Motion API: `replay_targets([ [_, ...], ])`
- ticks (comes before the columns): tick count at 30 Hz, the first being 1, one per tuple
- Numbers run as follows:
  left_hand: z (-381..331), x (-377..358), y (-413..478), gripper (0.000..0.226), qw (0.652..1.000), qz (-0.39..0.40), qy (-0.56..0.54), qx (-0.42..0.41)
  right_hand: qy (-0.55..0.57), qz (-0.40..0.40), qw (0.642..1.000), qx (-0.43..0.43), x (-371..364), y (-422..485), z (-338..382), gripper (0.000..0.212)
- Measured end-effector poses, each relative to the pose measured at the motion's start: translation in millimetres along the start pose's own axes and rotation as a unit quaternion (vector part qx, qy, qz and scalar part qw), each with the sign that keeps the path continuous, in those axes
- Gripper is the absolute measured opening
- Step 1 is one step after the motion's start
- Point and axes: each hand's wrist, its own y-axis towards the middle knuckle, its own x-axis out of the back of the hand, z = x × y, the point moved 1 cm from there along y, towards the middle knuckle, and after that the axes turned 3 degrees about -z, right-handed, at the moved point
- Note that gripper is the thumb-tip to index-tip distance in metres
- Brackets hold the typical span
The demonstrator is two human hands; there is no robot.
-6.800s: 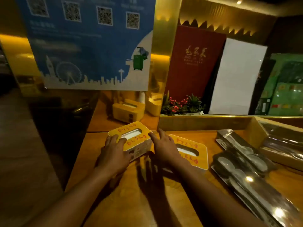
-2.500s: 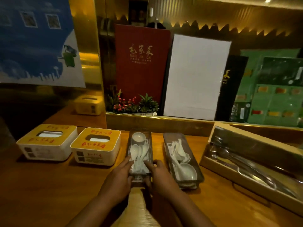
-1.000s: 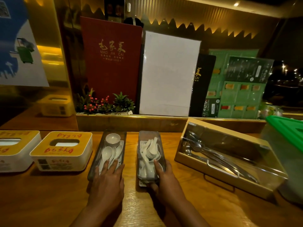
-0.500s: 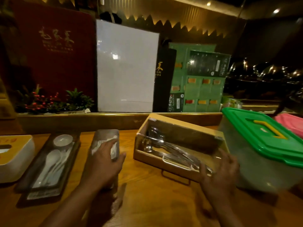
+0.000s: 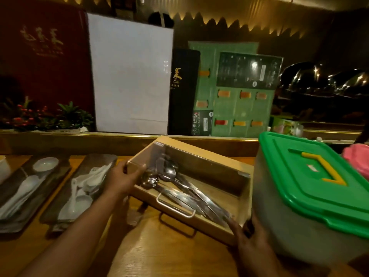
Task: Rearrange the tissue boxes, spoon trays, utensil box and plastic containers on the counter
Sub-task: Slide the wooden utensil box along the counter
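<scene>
Risk 1: the long wooden utensil box w/ clear lid [image 5: 191, 188] is gripped only at two opposite corners; if it's swung fast to square it, the far right end could be knocked into the translucent plastic container w/ green lid & yellow handle [image 5: 311, 196], which sits just beside the right-hand grip.
Risk 2: loose steel spoons [image 5: 179, 188] inside could be slid & rattled toward one end if the box is tilted instead of kept flat on the wooden counter [image 5: 159, 254].
Risk 3: near the left-hand grip, the dark tray of white plastic spoons [image 5: 79, 186] could be nudged out of line by the box corner or wrist.
Left grip: left hand [image 5: 124, 177] is wrapped over the box's far-left corner, thumb on the lid edge; held firm.
Right grip: right hand [image 5: 247, 238] is pressed against the near-right corner, fingers [image 5: 232, 223] on the front wall; how much is closed round it can't be told, partly hidden.
Box position: between the two hands, lying skewed to the counter edge, resting on the counter.
Box look: pale wood frame, glossy see-through top, small metal handle [image 5: 175, 206] on front; rigid, prob. light.
Also left of grip: second spoon tray w/ small white dish [image 5: 30, 186], beyond the first.
</scene>
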Motion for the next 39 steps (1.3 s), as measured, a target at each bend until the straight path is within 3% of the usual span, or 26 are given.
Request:
replay_targets([
  [4,0,6,-8,0.062,1.0,-0.025,0.003,0.007,0.025,0.008,1.0,0.015,1,17,-5,0.095],
  [9,0,21,-38,0.079,0.997,-0.078,-0.005,-0.004,0.028,0.016,0.998,0.059,-10,32,3,0.071],
  [14,6,32,-56,0.06,0.993,-0.117,-0.023,-0.005,-0.001,0.031,0.996,0.086,-27,58,4,0.067],
  [25,2,27,-73,0.048,0.984,-0.175,-0.002,-0.019,-0.023,0.066,0.991,0.112,-36,89,18,0.062],
  [34,2,22,-74,0.031,0.987,-0.159,0.007,-0.002,0.031,0.088,0.993,0.07,-32,81,22,0.059],
  [39,-3,25,-74,0.027,0.988,-0.151,0.023,-0.007,0.012,0.105,0.99,0.092,-27,76,27,0.059],
])
